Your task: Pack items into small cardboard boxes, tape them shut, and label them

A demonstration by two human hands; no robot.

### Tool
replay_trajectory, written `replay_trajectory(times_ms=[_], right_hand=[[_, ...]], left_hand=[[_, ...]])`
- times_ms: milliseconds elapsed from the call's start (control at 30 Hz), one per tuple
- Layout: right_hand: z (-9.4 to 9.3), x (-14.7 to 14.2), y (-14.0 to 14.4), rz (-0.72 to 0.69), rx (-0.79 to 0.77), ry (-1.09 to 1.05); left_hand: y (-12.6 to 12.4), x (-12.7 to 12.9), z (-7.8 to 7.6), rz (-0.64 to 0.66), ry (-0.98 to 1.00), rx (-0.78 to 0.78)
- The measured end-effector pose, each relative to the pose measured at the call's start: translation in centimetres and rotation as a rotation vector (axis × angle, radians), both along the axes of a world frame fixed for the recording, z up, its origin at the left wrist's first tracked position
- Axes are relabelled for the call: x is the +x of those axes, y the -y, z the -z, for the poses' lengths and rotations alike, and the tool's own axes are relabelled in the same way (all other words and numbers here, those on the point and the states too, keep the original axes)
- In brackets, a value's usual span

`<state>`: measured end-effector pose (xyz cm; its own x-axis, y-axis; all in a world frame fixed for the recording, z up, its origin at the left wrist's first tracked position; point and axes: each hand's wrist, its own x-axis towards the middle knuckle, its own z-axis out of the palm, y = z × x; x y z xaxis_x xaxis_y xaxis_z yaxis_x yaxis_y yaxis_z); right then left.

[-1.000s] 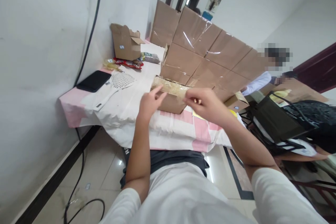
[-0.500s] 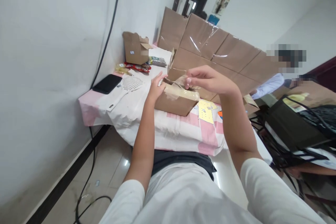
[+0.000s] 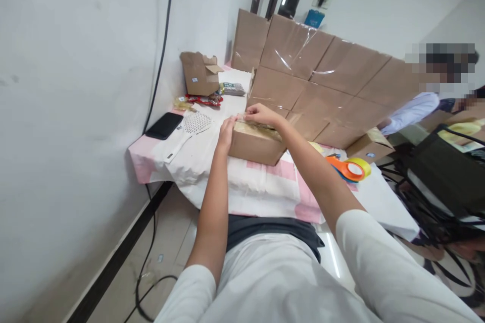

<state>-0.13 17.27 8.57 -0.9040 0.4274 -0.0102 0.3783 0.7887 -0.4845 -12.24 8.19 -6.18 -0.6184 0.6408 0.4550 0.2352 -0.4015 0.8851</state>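
A small cardboard box (image 3: 255, 147) sits near the front of the cloth-covered table, with clear packing tape (image 3: 253, 126) along its top. My left hand (image 3: 226, 135) grips the box's left end, its fingertips at the upper edge. Close beside those fingertips, my right hand (image 3: 262, 114) is bent over the top of the box, fingers pinched on the tape at the left corner. The far part of the box top is partly hidden behind my right hand and forearm.
Taped cardboard boxes (image 3: 318, 78) stand stacked behind. To the left lie a black tablet (image 3: 164, 126), a white perforated paddle (image 3: 197, 123), snack packets (image 3: 206, 100) and an open carton (image 3: 200, 78). An orange tape dispenser (image 3: 341, 167) lies right; a person's sleeve (image 3: 411, 111) shows beyond.
My right hand has moved left and down from above the box to its left corner, bringing the lifted tape down. My left hand stays at the left end. The view has shifted rightward.
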Motion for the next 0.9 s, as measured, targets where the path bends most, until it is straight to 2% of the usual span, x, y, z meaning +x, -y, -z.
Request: replay_trajectory(times_ms=[100, 233, 300, 400, 500, 600, 767, 900], right_hand=[[0.6, 0.2, 0.0, 0.002, -0.027, -0.047], [1.2, -0.2, -0.6, 0.005, -0.064, -0.048], [1.5, -0.5, -0.9, 0.021, -0.052, -0.060], [2.1, -0.8, -1.1, 0.075, 0.000, -0.056], [2.5, -1.0, -1.0, 0.231, 0.103, -0.067], [2.6, -1.1, -0.9, 0.348, 0.153, -0.096], [2.3, -1.0, -0.4, 0.187, 0.075, 0.081], [2.2, -1.2, -0.1, 0.256, 0.081, 0.112]], left_hand=[[0.7, 0.2, 0.0, 0.091, 0.079, -0.035], [1.7, 1.0, 0.2, 0.085, 0.089, -0.072], [2.1, 1.5, 0.3, 0.027, 0.080, -0.073], [2.7, 2.4, 0.0, -0.144, -0.050, -0.025], [3.4, 3.0, -0.4, -0.292, -0.238, 0.043], [4.0, 3.8, -0.5, -0.364, -0.287, 0.074], [4.6, 5.3, 0.1, -0.440, -0.323, 0.018], [5.0, 5.8, 0.5, -0.529, -0.399, 0.001]])
